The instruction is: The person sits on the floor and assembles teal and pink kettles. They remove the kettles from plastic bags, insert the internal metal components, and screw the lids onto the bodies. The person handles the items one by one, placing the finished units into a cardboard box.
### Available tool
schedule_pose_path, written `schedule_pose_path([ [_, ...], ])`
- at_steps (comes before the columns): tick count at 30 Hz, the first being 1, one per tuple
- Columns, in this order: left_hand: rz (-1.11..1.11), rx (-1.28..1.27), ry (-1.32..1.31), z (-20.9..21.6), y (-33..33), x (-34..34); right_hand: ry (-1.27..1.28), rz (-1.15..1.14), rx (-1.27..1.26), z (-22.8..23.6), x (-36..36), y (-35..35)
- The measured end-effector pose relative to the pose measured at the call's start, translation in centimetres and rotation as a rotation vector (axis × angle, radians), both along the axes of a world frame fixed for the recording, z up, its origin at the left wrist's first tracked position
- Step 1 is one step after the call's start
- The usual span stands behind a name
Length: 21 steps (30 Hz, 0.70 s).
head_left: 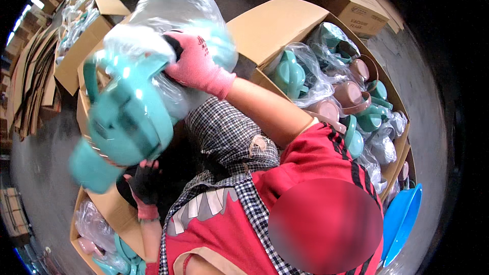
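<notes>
My right hand (198, 66), in a pink glove with a dark palm, is closed on a teal vacuum jug (125, 104) raised in front of me. Crumpled clear plastic (170, 2) billows above and behind the jug, with a teal shape showing through it. The jug tilts down to the left, and its lower end is blurred by motion. Just below it is my left hand (145, 186), in a similar glove, fingers apart and pointing up. Whether those fingertips touch the jug I cannot tell.
An open carton (395, 170) at my right holds several teal and pink jugs in plastic. Another open carton (109, 214) stands lower left. A blue basin (402, 224) is at lower right. Flattened cardboard (38, 81) leans far left; a closed carton (346, 2) stands at the back.
</notes>
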<state>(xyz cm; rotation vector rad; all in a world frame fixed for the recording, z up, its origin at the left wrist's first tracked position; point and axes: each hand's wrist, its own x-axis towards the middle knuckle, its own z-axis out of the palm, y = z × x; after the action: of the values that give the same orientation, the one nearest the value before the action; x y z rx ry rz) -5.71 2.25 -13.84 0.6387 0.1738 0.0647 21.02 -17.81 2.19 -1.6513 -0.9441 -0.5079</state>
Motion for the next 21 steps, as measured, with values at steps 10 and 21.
schedule_pose_path([
  [10,0.546,0.879,-0.292,6.5,5.0,9.0,0.092,0.288,-0.273,-0.1,-4.2,-2.8],
  [21,0.379,0.995,-0.397,20.9,-4.0,14.8,-0.070,0.178,0.276,5.8,-0.8,-9.4],
])
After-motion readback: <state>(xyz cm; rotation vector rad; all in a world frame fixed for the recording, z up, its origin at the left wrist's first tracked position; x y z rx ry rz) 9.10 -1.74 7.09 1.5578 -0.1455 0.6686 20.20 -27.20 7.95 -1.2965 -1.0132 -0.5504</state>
